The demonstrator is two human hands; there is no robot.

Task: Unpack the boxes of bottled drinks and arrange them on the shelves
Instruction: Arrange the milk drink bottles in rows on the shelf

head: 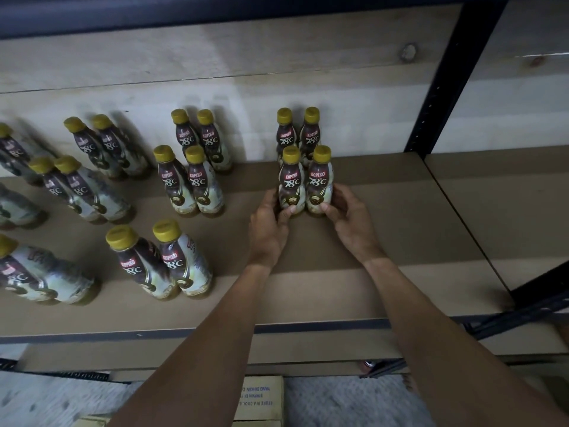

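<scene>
Two Kopiko 78°C coffee bottles with gold caps stand side by side on the brown shelf board [385, 235]. My left hand [269, 224] grips the base of the left bottle [292, 183]. My right hand [346, 215] grips the base of the right bottle [320, 180]. Both bottles are upright and touch each other. Directly behind them stands another pair of the same bottles [298, 134] against the pale back wall.
Several more pairs of the same bottles [192, 183] stand in rows to the left on the shelf. A black upright post [443, 78] bounds the shelf on the right. A cardboard box [261, 399] sits on the floor below the shelf edge.
</scene>
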